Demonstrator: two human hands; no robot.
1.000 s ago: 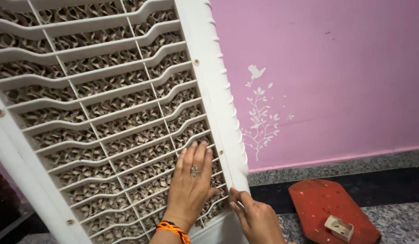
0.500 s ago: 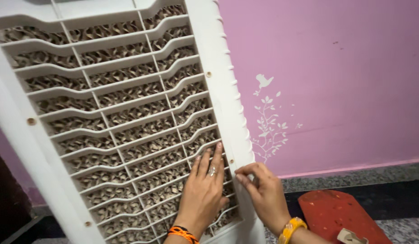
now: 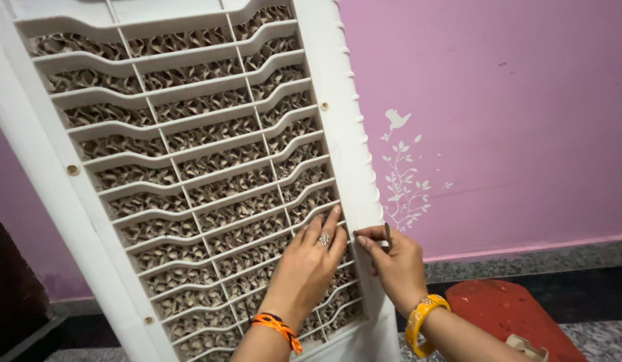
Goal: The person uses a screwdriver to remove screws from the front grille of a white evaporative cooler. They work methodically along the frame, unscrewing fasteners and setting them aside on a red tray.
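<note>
Left hand [image 3: 309, 265] flat on white grille [image 3: 190, 167] — right hand [image 3: 395, 261] beside

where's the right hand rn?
Head view, lower right of centre: the right hand pinches at the right edge strip of the white grille panel, just beside the left hand lying flat on the louvres.

White slatted grille [image 3: 190, 167], pink wall [image 3: 512, 100] with white bird-and-branch motif [image 3: 401, 167].

white grille panel [image 3: 190, 167] blocks left, pink wall [image 3: 512, 121] close right
</note>
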